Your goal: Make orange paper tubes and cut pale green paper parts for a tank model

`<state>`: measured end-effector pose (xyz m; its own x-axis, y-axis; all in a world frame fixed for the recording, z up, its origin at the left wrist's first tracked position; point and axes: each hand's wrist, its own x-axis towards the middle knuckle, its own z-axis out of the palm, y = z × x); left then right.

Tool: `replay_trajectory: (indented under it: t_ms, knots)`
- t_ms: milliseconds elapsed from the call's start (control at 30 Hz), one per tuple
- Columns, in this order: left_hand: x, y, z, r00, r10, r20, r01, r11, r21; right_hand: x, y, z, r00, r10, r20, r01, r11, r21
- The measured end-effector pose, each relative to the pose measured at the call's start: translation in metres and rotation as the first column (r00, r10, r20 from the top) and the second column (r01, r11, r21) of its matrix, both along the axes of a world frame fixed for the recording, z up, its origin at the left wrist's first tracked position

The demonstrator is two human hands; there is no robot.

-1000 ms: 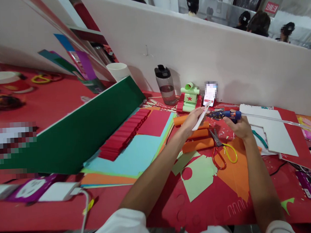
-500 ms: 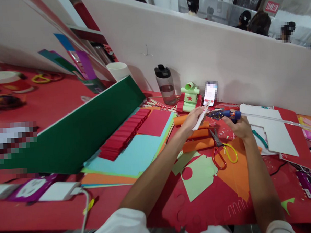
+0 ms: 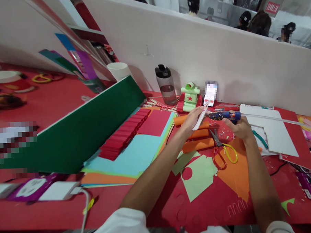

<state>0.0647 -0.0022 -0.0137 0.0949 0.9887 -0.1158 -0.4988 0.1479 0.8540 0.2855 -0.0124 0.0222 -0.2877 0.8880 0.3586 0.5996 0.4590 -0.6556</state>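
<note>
My left hand [image 3: 193, 119] is closed on a narrow white strip [image 3: 200, 118], tilted up toward the back of the table. In my right hand [image 3: 239, 127] is a blue glue gun [image 3: 227, 115], its nozzle pointing left at the strip; a long clear glue stick [image 3: 271, 118] sticks out behind it. Whether the nozzle touches the strip I cannot tell. Several orange paper rolls [image 3: 198, 145] lie beneath my hands. Scissors [image 3: 219, 144] with one red and one yellow handle rest beside them. Green paper [image 3: 200, 176] and orange paper [image 3: 235, 164] lie nearer to me.
A long green board [image 3: 76, 130] stands at left beside pleated red paper [image 3: 125, 133] on coloured sheets. At the back are a water bottle [image 3: 166, 87], a green and red paper model [image 3: 190, 97] and a phone [image 3: 210, 92]. White boards [image 3: 280, 135] and teal pliers [image 3: 260, 139] lie right.
The glue gun's front end has tipped very slightly. Otherwise my hands, the strip and the things on the table stay as they were.
</note>
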Motion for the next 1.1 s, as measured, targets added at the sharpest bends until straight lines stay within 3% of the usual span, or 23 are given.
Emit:
replay_trajectory:
  t_ms: [267,500,733,1000,1100]
  knots:
    - [0.0003,0.0039,-0.0059,0.998,0.054,-0.018,-0.054,0.998,0.01,-0.0015,-0.0043,0.0044,0.985,0.161,0.068,-0.154,0.983,-0.103]
    - [-0.0008,0.0037,-0.0067,0.999,0.039,-0.017,-0.039,0.999,-0.027,-0.0014,-0.0017,0.0033,0.995,0.062,0.076,-0.059,0.997,-0.042]
    - [0.0011,0.0056,-0.0058,0.999,0.049,-0.007,-0.049,0.999,0.004,-0.0029,-0.0063,0.0031,0.984,0.173,0.048,-0.166,0.978,-0.13]
    - [0.0007,0.0077,-0.0074,0.996,0.087,0.028,-0.086,0.996,-0.014,0.0059,-0.0052,-0.0018,0.989,0.123,-0.078,-0.13,0.987,-0.095]
    - [0.0006,0.0075,-0.0075,0.996,0.084,0.026,-0.083,0.996,-0.02,0.0045,-0.0063,0.0008,0.989,0.139,-0.056,-0.144,0.984,-0.102]
